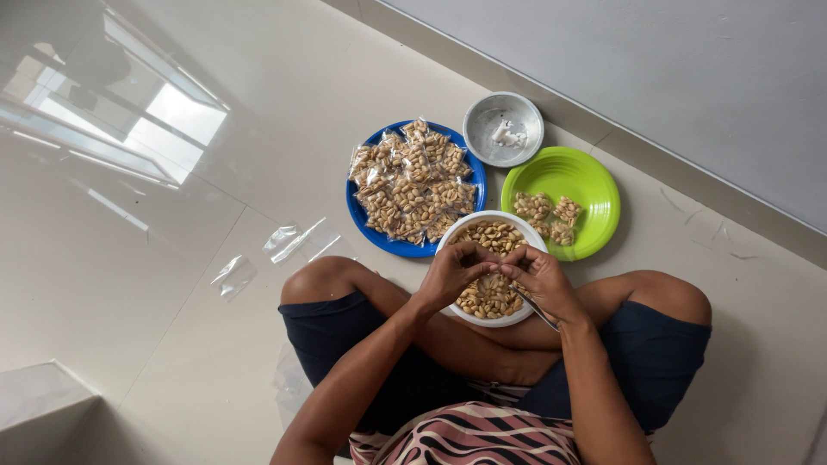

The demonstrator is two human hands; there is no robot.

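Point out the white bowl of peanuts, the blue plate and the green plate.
white bowl (482, 219): head view, on its far rim.
blue plate (351, 209): head view, on its bare left rim.
green plate (594, 185): head view, on the bare inner surface at right.

floor (129, 284): glossy tile | small bowl (491, 116): dull metal | green plate (594, 185): shiny plastic | packets (413, 176): clear film

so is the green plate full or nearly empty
Nearly empty: the green plate holds only three small packets of nuts near its lower left, with most of its surface bare.
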